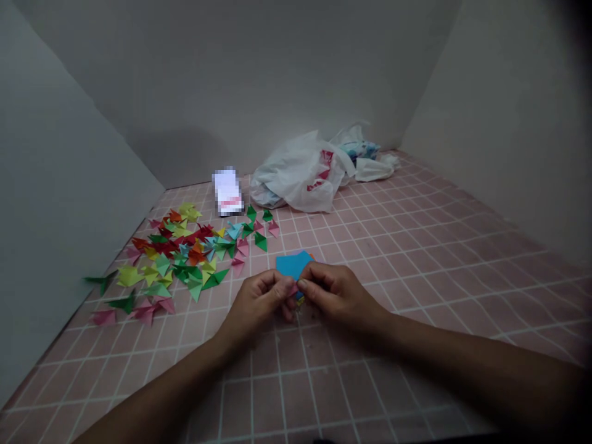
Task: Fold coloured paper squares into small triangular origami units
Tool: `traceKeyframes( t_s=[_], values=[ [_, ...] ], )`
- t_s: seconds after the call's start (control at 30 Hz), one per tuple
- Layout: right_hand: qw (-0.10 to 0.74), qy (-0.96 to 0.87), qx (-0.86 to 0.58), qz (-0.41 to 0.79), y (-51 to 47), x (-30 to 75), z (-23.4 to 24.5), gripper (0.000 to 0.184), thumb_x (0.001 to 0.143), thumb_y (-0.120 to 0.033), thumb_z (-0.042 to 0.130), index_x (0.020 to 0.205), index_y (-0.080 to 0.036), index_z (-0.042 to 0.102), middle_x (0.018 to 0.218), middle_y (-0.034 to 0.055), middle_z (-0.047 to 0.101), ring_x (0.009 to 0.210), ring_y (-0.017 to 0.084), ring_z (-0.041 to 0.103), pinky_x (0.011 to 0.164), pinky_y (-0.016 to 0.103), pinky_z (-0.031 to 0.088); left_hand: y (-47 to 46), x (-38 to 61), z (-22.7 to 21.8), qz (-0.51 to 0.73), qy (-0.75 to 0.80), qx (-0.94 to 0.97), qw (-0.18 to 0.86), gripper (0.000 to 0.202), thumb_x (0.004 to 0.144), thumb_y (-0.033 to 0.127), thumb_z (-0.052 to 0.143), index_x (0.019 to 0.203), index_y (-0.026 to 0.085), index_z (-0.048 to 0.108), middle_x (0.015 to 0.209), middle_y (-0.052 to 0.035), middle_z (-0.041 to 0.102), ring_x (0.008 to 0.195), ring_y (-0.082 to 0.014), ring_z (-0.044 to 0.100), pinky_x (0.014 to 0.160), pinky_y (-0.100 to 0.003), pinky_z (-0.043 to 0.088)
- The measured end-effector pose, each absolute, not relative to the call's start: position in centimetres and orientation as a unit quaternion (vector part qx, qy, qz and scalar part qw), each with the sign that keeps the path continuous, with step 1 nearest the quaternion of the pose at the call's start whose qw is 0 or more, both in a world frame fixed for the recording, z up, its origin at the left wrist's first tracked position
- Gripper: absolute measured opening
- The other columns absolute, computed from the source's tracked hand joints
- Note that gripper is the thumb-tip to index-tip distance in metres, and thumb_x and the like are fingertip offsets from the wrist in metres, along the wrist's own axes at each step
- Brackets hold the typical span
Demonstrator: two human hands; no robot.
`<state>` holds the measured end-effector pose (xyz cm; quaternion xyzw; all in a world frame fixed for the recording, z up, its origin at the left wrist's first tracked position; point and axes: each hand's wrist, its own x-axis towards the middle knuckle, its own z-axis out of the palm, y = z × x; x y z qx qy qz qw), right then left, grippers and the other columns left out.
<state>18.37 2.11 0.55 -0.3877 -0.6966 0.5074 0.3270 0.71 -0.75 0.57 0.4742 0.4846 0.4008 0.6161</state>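
Observation:
Both my hands meet over the pink tiled surface (416, 246) at the centre of the view. My left hand (259, 305) and my right hand (337, 293) pinch a small piece of blue paper (292, 264) between fingertips and thumbs. A bit of pink paper and a bit of yellow paper show under the fingers. Left of my hands lies a spread of several folded paper triangles (185, 253) in green, red, yellow, pink and light blue.
A white plastic bag (300, 172) with red print lies at the back, with a smaller blue-patterned packet (359, 150) and crumpled white plastic beside it. A small white pack (227, 191) stands near the back left. Grey walls close in left, back and right.

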Motion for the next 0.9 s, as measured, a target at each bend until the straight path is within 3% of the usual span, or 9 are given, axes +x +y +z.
traceKeyframes(
  t_s=[0.1, 0.37, 0.73, 0.9],
  values=[
    [0.327, -0.7, -0.383, 0.507, 1.97, 18.37, 0.4, 0.024, 0.088, -0.03, 0.051, 0.067, -0.018, 0.053, 0.062, -0.0003, 0.052, 0.058, 0.012, 0.047, 0.053, 0.025, 0.035, -0.76, 0.93, 0.68, 0.402, 0.493, 0.477, 0.607, 0.037, 0.078, 0.048, 0.072, 0.069, 0.015, 0.056, 0.056, 0.0035, 0.06, 0.043, -0.0065, 0.052, 0.046, -0.018, 0.04],
    [0.332, -0.645, -0.378, 0.575, 2.16, 18.47, 0.52, 0.024, 0.088, -0.033, 0.054, 0.07, -0.018, 0.052, 0.059, -0.0021, 0.051, 0.052, 0.012, 0.048, 0.049, 0.025, 0.036, -0.74, 1.02, 0.74, 0.405, 0.501, 0.486, 0.591, 0.034, 0.082, 0.046, 0.067, 0.069, 0.016, 0.055, 0.056, 0.0044, 0.058, 0.042, -0.0059, 0.051, 0.045, -0.018, 0.04],
    [0.335, -0.703, -0.369, 0.506, 2.39, 18.5, 0.21, 0.023, 0.089, -0.03, 0.054, 0.07, -0.018, 0.055, 0.061, -0.0007, 0.053, 0.055, 0.012, 0.048, 0.052, 0.026, 0.036, -0.44, 0.68, 0.2, 0.471, 0.503, 0.468, 0.553, 0.025, 0.079, 0.037, 0.072, 0.079, 0.014, 0.063, 0.058, 0.0028, 0.063, 0.053, -0.0087, 0.059, 0.057, -0.02, 0.046],
    [0.329, -0.699, -0.349, 0.531, 2.3, 18.26, 0.0, 0.023, 0.089, -0.032, 0.054, 0.072, -0.017, 0.056, 0.061, -0.0005, 0.054, 0.053, 0.012, 0.049, 0.051, 0.026, 0.037, -0.32, 0.54, 0.46, 0.456, 0.505, 0.482, 0.552, 0.024, 0.077, 0.036, 0.073, 0.078, 0.015, 0.063, 0.059, 0.0035, 0.06, 0.053, -0.0083, 0.056, 0.054, -0.02, 0.043]
  ],
)
